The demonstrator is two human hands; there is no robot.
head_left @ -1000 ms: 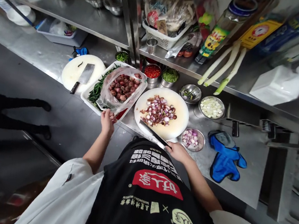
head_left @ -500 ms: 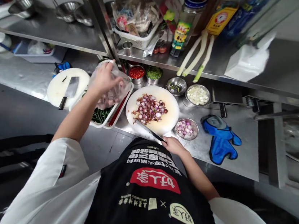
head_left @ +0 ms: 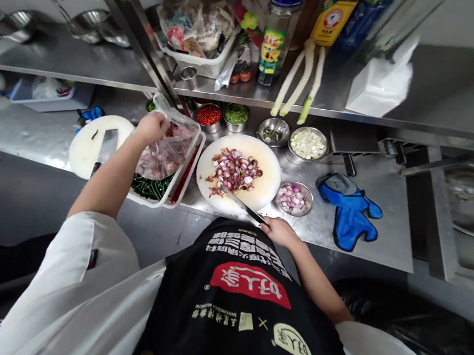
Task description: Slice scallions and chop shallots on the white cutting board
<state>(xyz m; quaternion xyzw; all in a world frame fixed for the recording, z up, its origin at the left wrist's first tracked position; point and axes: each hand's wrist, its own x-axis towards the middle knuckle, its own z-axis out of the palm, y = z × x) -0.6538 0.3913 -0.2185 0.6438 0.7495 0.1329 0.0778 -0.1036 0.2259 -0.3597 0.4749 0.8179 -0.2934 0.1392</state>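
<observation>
My left hand (head_left: 152, 128) is closed on the edge of a clear plastic bag (head_left: 165, 154) with pinkish contents, which lies over the basket of green chillies (head_left: 151, 187). In my right hand (head_left: 279, 230) is the black handle of a knife (head_left: 238, 202). The knife's tip touches the near side of a heap of chopped purple shallots (head_left: 235, 171) on the round white cutting board (head_left: 269, 176). A metal bowl of shallots (head_left: 293, 199) stands just right of that board.
A second board (head_left: 80, 149) with a cleaver (head_left: 109, 142) lies at the left. Bowls of red chillies (head_left: 209, 115), green pieces (head_left: 236, 115) and white pieces (head_left: 308, 143) stand behind. Blue gloves (head_left: 351, 217) lie right. A metal shelf (head_left: 230, 91) overhangs the back.
My left hand has moved down and closed, and the bag has spread lower over the basket. The knife tip has shifted slightly right. The camera view has also shifted.
</observation>
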